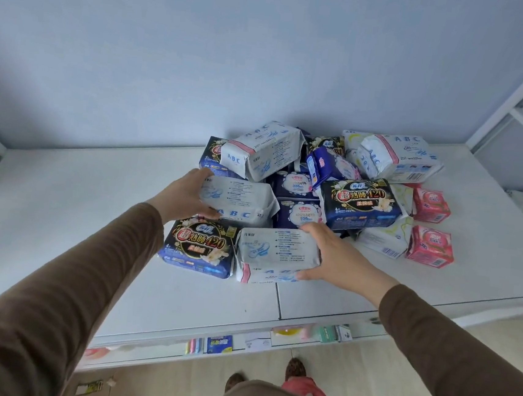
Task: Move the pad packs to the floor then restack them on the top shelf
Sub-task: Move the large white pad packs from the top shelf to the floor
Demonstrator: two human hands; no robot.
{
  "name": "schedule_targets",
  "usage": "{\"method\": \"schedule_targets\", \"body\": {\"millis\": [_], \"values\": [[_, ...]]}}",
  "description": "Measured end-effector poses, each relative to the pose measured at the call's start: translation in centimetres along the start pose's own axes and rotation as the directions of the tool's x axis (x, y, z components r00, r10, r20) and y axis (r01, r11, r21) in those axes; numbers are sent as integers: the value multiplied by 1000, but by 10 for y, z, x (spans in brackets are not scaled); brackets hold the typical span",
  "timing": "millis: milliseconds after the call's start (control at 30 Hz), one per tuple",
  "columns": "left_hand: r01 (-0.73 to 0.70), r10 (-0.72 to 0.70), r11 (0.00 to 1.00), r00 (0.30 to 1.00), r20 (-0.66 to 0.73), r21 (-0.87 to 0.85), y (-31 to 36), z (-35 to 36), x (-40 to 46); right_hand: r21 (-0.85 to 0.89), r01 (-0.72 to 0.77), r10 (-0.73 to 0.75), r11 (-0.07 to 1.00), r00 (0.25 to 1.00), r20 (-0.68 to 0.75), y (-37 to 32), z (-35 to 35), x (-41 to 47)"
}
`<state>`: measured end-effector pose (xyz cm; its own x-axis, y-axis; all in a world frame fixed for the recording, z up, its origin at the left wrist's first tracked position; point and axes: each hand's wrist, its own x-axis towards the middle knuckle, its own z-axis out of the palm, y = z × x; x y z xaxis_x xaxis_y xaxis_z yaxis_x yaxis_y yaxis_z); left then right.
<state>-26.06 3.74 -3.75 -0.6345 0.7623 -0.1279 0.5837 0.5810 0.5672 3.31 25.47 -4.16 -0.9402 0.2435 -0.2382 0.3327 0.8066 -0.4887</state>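
Observation:
Several pad packs lie heaped on the white top shelf (61, 210). My left hand (183, 195) grips the left end of a white ABC pack (240, 200) that rests partly on a dark blue 420 pack (199, 244). My right hand (334, 256) holds the right end of another white pack (275, 252) at the front of the heap. Behind them sit a second dark blue 420 pack (361, 204), purple packs (297, 212), two more white ABC packs (263, 150) (398, 156), and two pink packs (429, 246).
The shelf's front edge (273, 326) runs across below my arms, with small goods on a lower shelf (220, 344) under it. A blue wall stands behind. A white frame (517, 110) rises at the right. My feet (296, 368) stand on the wooden floor.

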Motion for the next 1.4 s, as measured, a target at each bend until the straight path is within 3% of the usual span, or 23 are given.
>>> {"method": "schedule_targets", "body": {"millis": [200,400,567,700,833,1033,1267,1400], "values": [[-71,99,991,962,-256,116,4,-17,-45,111,6,12,994,986,-168,-2,-2,-23],[-58,85,996,888,-453,73,10,-27,-119,120,98,-73,988,977,-199,-20,5,-60],[-5,-11,1000,825,-566,-26,7,-19,-205,198,142,-101,970,973,-206,-41,23,-109],[85,-86,996,822,-563,-29,-7,5,-295,218,147,-118,965,983,-141,-50,56,-157],[177,-171,984,862,-477,-34,-24,29,-373,250,99,-85,963,994,-67,-57,99,-197],[225,-200,974,887,-415,11,-61,61,-449,161,65,-73,985,996,41,-80,165,-231],[282,-284,958,907,-311,-52,-151,90,-506,97,-42,29,994,991,132,-121,260,-243],[319,-307,948,913,-268,0,-221,120,-519,125,-136,116,983,981,158,-150,333,-240]]}}
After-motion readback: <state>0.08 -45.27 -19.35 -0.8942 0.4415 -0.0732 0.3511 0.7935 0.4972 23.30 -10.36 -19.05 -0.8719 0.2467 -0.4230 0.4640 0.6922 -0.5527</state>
